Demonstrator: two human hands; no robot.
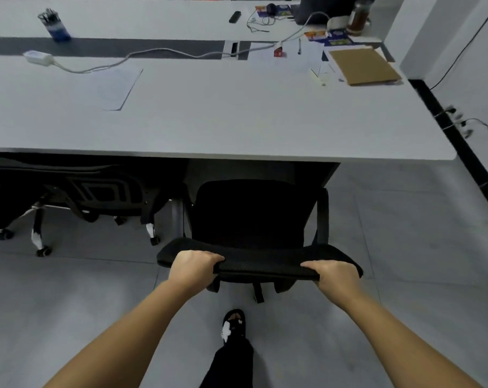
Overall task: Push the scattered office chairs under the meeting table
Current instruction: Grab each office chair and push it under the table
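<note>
A black office chair [251,214] stands in front of me, facing the long white meeting table [223,119]. Its seat front lies under the table's near edge, while its backrest top is toward me. My left hand [192,264] grips the left part of the backrest's top edge. My right hand [335,275] grips the right part of the same edge. A second black chair [97,191] with a white star base sits tucked under the table to the left.
On the table lie a sheet of paper [116,88], a white power strip [38,57] with its cable, a cardboard piece [363,65] and small clutter at the far right. A black skirting line and wall sockets [458,119] run along the right. My foot [234,323] stands behind the chair.
</note>
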